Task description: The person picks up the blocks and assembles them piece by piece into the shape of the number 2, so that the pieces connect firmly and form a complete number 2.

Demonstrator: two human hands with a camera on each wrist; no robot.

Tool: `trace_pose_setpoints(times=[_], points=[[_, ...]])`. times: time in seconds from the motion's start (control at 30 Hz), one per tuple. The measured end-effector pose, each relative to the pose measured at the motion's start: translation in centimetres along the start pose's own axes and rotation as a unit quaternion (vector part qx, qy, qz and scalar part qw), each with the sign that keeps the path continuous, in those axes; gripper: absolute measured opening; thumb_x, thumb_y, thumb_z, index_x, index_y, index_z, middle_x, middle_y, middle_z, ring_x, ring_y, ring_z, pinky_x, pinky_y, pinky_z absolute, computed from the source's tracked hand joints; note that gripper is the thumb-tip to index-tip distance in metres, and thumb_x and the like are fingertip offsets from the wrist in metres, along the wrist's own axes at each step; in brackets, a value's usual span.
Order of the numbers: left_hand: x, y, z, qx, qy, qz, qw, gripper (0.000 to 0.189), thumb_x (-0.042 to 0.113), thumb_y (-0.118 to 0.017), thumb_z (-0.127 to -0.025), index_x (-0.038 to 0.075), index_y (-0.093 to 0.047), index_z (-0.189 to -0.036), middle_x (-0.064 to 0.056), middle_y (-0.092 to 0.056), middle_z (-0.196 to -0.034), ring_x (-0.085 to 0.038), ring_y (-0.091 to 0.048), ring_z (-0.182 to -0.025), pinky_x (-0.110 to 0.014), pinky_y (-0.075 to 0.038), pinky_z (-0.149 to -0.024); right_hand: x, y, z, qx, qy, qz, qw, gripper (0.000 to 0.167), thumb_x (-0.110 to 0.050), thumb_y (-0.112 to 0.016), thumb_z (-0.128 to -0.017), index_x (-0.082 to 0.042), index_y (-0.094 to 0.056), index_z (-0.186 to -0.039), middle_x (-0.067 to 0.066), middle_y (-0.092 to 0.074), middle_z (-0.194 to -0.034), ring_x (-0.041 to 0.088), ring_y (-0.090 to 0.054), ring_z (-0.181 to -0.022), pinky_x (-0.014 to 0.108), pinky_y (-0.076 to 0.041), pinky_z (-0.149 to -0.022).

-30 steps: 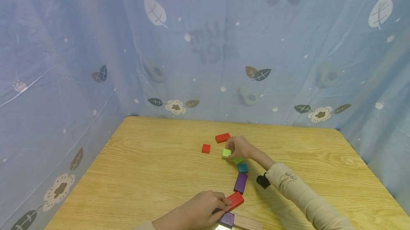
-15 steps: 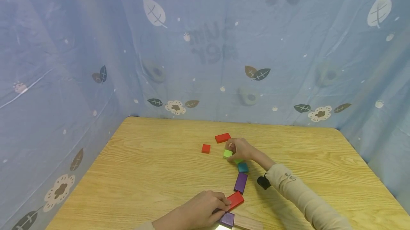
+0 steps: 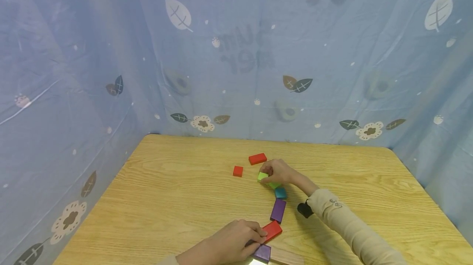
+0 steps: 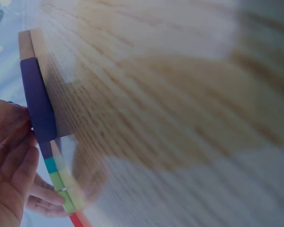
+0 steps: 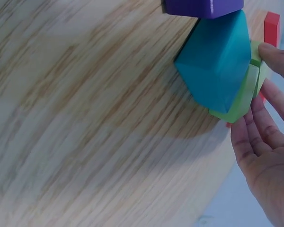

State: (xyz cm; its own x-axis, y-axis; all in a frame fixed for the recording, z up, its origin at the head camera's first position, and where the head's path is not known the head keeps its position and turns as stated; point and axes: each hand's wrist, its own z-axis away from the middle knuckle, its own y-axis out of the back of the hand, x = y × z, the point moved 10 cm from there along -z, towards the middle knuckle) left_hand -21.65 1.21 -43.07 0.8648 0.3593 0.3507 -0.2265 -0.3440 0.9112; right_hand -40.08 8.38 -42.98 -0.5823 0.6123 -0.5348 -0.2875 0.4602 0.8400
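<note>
Blocks form a curved line on the wooden table (image 3: 166, 199). At its near end, my left hand (image 3: 230, 240) pinches the left end of a red block (image 3: 272, 231), its thumb beside a near purple block (image 3: 262, 253). That purple block hides the red one in the left wrist view. Farther along lie another purple block (image 3: 278, 210) and a teal block (image 5: 213, 61). At the far end my right hand (image 3: 278, 171) pinches a small light green block (image 3: 262, 177), thumb on one side and fingers on the other. A second green block (image 5: 239, 99) sits between it and the teal one.
Beyond the right hand lies a long red block (image 3: 257, 158), with a small red block (image 3: 238, 171) to its left. A plain wood block (image 3: 286, 256) lies near the front edge. Under the right wrist is a dark object (image 3: 304, 209). Blue patterned curtains (image 3: 236, 51) surround the table.
The light green block and the right hand's fingers have shifted very slightly toward the second green block. The left hand stays in place.
</note>
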Motion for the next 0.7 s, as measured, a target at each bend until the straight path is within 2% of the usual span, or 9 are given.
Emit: trace_pose_setpoints(times=[0.5, 0.7], points=[[0.04, 0.11, 0.04, 0.003, 0.002, 0.002, 1.0000, 0.017, 0.013, -0.062, -0.093, 0.009, -0.075, -0.104, 0.005, -0.067, -0.108, -0.001, -0.061, -0.099, -0.009, -0.046, -0.082, -0.63, 0.40, 0.31, -0.012, 0.029, -0.008, 0.9995, 0.022, -0.012, -0.071, -0.085, 0.003, -0.071, -0.102, 0.013, -0.071, -0.095, 0.016, -0.064, -0.080, 0.023, -0.051, -0.069], [-0.05, 0.05, -0.05, -0.001, 0.006, 0.002, 1.0000, 0.017, 0.014, -0.062, -0.093, 0.009, -0.075, -0.104, 0.005, -0.067, -0.108, -0.001, -0.061, -0.100, -0.010, -0.046, -0.082, -0.26, 0.54, 0.28, -0.012, 0.018, -0.021, 0.9995, 0.024, -0.013, -0.071, -0.086, 0.003, -0.070, -0.104, 0.012, -0.070, -0.097, 0.018, -0.065, -0.083, 0.025, -0.052, -0.071]])
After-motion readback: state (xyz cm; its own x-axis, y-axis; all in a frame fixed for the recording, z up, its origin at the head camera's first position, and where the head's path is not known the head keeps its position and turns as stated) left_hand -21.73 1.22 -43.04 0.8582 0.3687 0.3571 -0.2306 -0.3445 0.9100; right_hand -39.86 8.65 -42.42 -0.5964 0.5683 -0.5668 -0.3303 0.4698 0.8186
